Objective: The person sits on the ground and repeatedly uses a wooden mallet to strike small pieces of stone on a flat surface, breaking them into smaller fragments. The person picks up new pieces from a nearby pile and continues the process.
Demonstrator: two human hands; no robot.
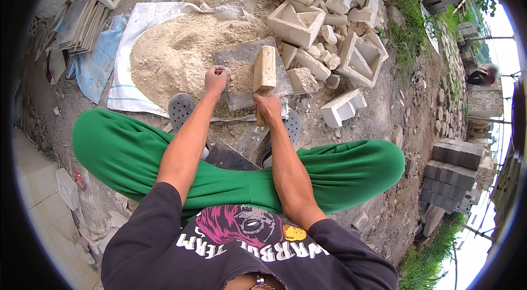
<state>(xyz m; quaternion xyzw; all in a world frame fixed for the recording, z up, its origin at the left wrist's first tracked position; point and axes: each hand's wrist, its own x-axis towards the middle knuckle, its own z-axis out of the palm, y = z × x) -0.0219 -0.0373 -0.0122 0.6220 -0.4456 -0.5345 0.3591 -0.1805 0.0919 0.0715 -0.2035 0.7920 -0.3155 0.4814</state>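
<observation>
A wooden mallet [265,70] with a block-shaped head is upright over a dark flat slab [239,102], and my right hand [268,107] is wrapped round its handle. My left hand [217,79] is closed at the slab's left edge, its fingertips pinched together; what they hold, if anything, is too small to make out. Pale crumbs lie on the slab around the mallet head. Just beyond my left hand rises a heap of pale crushed material [170,51] on a white woven sack [122,89].
Broken pale blocks, among them a triangular-framed one [362,59], are piled right of the slab. Stacked panels [82,23] lean at the far left by a blue plastic sheet [97,62]. Grey blocks [453,174] stand at right. A person [482,77] is far off at right.
</observation>
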